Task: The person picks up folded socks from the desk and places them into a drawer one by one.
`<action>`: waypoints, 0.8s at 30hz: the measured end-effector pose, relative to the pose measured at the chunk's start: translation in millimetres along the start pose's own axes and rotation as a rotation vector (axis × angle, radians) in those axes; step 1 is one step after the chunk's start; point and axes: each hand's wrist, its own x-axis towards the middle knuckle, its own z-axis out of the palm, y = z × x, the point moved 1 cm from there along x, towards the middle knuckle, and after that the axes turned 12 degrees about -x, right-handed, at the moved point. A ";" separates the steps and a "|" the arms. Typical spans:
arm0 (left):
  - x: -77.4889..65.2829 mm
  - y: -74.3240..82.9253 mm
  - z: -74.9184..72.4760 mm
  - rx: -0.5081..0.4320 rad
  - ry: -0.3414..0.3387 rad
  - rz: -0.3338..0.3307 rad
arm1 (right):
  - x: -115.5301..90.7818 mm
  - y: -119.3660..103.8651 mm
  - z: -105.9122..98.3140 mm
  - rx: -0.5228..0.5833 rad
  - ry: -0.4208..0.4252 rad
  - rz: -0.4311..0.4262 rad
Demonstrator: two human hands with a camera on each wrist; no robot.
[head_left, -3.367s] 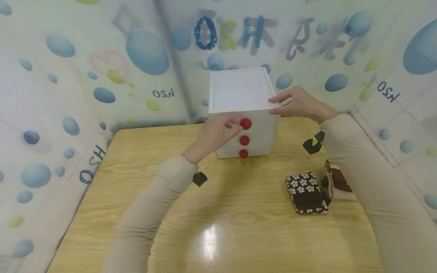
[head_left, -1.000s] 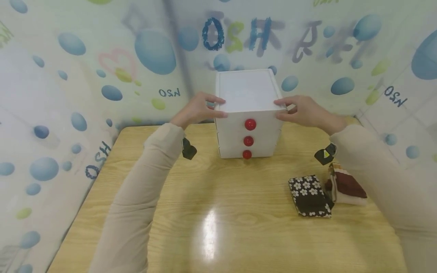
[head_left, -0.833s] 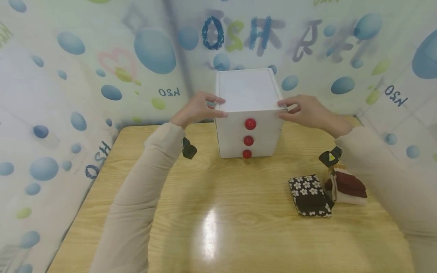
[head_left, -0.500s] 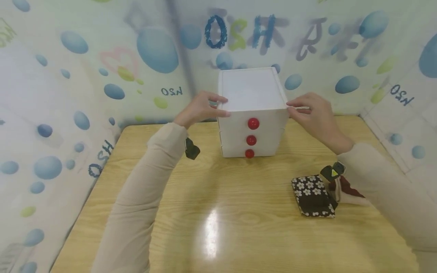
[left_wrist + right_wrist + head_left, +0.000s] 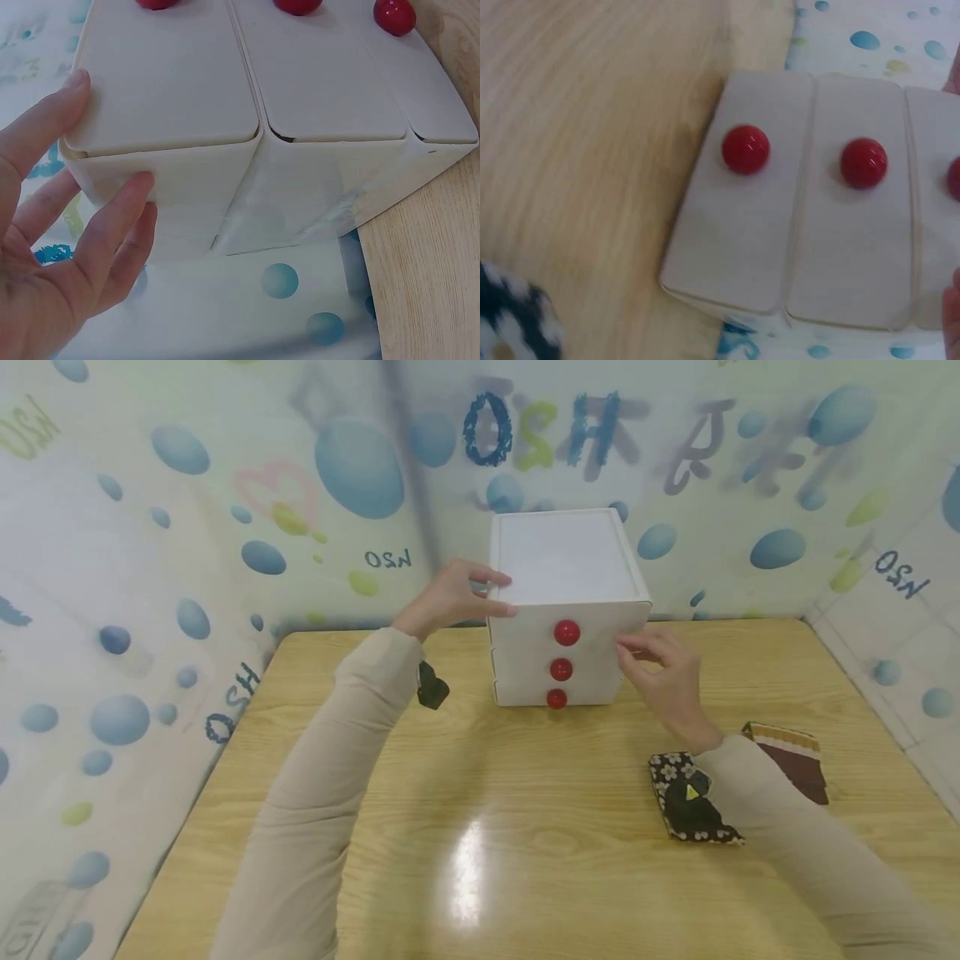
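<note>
Drawer box (image 5: 566,602) between hands: left (image 5: 450,600), right (image 5: 667,681).

A white drawer box (image 5: 567,610) has three red knobs (image 5: 566,632). The cloth (image 5: 693,802) nearest the fingers (image 5: 637,647) is dark with white flowers.

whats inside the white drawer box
Cannot be seen: all three drawers of the white drawer box are closed, showing only their red knobs. The left hand holds its top left edge; the right hand is at its right side.
</note>
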 end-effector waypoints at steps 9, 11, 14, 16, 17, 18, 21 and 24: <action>-1.1 1.9 0.5 0.011 0.005 -0.004 | -14.0 -22.7 21.7 0.081 -0.190 0.152; -1.4 1.5 0.2 0.008 0.007 -0.003 | -16.0 -24.0 27.5 0.077 -0.221 0.181; -0.6 0.5 0.3 0.014 0.007 -0.005 | -18.1 -24.8 34.8 0.083 -0.243 0.224; 0.1 0.1 0.5 0.015 0.008 -0.007 | -19.2 -25.0 38.7 0.091 -0.250 0.259; 0.4 -0.1 0.7 0.019 0.008 -0.008 | -19.9 -24.4 40.5 0.098 -0.253 0.280; 0.7 -0.2 0.8 0.023 0.008 -0.009 | -20.6 -23.9 42.4 0.113 -0.254 0.298; 1.0 -0.6 0.9 0.019 0.009 -0.014 | -24.6 -14.3 50.9 0.149 -0.258 0.328; 1.1 -1.4 0.4 0.016 0.011 -0.010 | -31.8 5.0 65.3 0.181 -0.246 0.344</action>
